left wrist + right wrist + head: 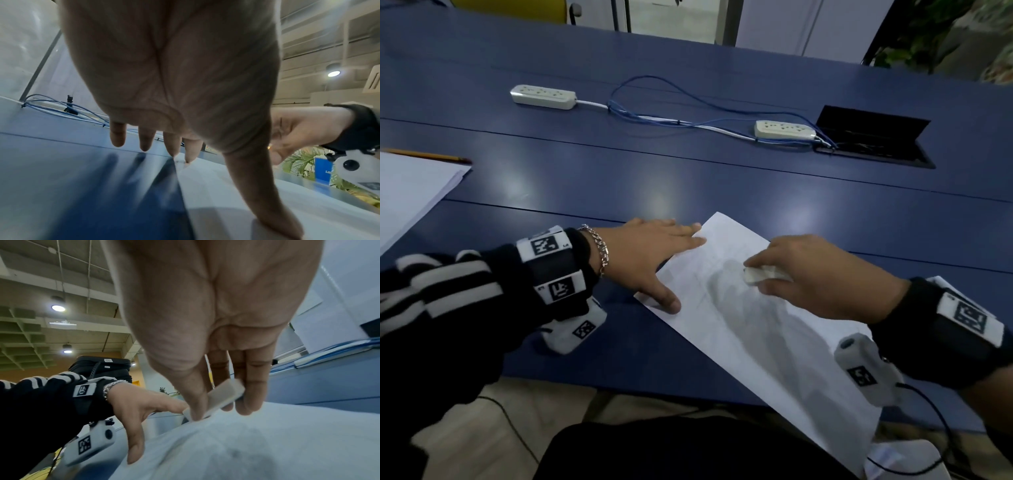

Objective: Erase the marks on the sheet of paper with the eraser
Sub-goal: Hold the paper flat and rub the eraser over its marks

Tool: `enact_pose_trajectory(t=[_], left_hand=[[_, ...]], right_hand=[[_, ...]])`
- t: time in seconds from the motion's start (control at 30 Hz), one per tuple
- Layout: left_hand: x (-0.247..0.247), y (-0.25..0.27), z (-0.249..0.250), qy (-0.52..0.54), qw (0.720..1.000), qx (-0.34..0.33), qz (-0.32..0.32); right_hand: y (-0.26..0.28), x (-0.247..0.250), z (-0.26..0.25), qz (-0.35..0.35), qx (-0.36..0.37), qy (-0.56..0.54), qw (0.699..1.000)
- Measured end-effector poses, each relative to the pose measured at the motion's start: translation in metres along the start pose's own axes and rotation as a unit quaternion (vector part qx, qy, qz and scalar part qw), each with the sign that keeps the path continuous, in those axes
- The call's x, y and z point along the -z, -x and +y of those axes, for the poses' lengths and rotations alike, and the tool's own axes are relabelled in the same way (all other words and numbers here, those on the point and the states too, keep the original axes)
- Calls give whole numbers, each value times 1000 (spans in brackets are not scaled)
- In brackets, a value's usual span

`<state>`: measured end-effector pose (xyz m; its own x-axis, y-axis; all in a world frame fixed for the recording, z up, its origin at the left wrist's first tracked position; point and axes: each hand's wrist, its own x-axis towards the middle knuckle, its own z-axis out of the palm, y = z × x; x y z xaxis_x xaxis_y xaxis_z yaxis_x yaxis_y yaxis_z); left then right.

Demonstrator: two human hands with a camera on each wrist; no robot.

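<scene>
A white sheet of paper (750, 329) lies slanted on the blue table (619, 185), its near corner hanging past the front edge. Faint pencil marks show on its upper half. My left hand (654, 260) lies flat with straight fingers on the sheet's left edge; the thumb (273, 211) and fingertips (190, 155) press the paper. My right hand (815, 274) pinches a white eraser (760, 274) between thumb and fingers. In the right wrist view the eraser (218, 399) is tilted, its lower end touching the sheet (267, 443).
Two white power strips (543, 97) (784, 129) with blue cables (671, 113) lie across the table's far middle, beside an open black cable hatch (873, 140). A stack of white paper (410, 192) and a yellow pencil (428, 156) sit at the left.
</scene>
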<state>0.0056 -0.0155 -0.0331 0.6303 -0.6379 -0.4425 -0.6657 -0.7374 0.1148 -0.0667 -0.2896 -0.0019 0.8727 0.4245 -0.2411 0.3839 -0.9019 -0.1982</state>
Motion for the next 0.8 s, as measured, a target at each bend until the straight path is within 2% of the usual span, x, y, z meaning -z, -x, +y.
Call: enact_pose_trajectory(t=[0.1, 0.37, 0.47, 0.57, 0.63, 0.73, 0.8], left_hand=[[-2, -10, -3, -10, 1000, -1, -29], [-8, -25, -12, -15, 1000, -13, -10], [-8, -27, -13, -3, 1000, -11, -10], [-8, -27, -13, -5, 1000, -13, -11], [-8, -26, -14, -9, 1000, -11, -13], [-8, -27, -15, -10, 1000, -9, -19], [-7, -26, -14, -10, 1000, -9, -18]], right_hand=[[-18, 1, -13, 28, 16, -4, 999], [-66, -11, -23, 74, 19, 19, 997], [-62, -20, -35, 67, 56, 9, 996], [-54, -22, -42, 26, 113, -19, 993], [-65, -17, -31, 41, 89, -11, 995], [-78, -10, -19, 80, 4, 24, 997], [-70, -13, -30, 82, 28, 29, 996]])
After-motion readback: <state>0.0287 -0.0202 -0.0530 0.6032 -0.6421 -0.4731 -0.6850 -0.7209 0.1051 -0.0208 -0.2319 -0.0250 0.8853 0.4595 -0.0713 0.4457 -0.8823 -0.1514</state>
